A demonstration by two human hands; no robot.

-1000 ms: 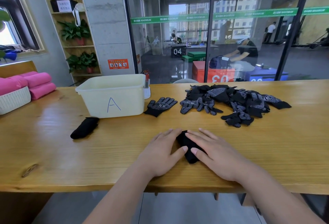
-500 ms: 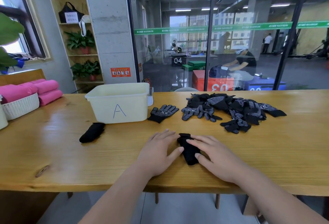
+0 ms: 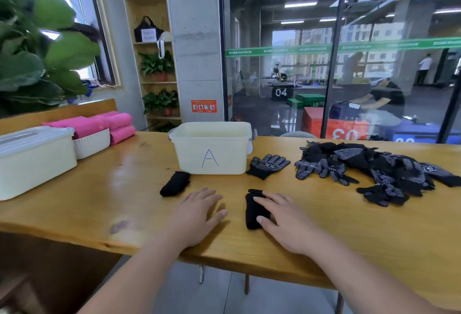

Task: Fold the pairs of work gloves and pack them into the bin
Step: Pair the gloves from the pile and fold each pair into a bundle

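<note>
A folded black glove pair [image 3: 252,210] lies on the wooden table [image 3: 349,226] near its front edge. My right hand [image 3: 284,219] rests flat on its right side, fingers spread. My left hand [image 3: 199,210] lies flat on the bare table to the left, apart from the gloves. Behind stands the cream bin marked "A" [image 3: 212,149]. Another folded black pair [image 3: 174,183] lies at the bin's front left corner. A single dotted glove [image 3: 268,165] lies flat to the right of the bin. A heap of dotted black gloves [image 3: 379,171] fills the right side.
A lidded white box [image 3: 32,159] stands at the left, with a white basket [image 3: 92,142] and pink rolled towels [image 3: 109,124] behind it. A leafy plant [image 3: 32,51] hangs in at the top left. A glass wall runs behind the table.
My left hand has slid left off the folded pair onto the bare table. My right hand stays on the pair. The view has swung left and up, bringing in the white box.
</note>
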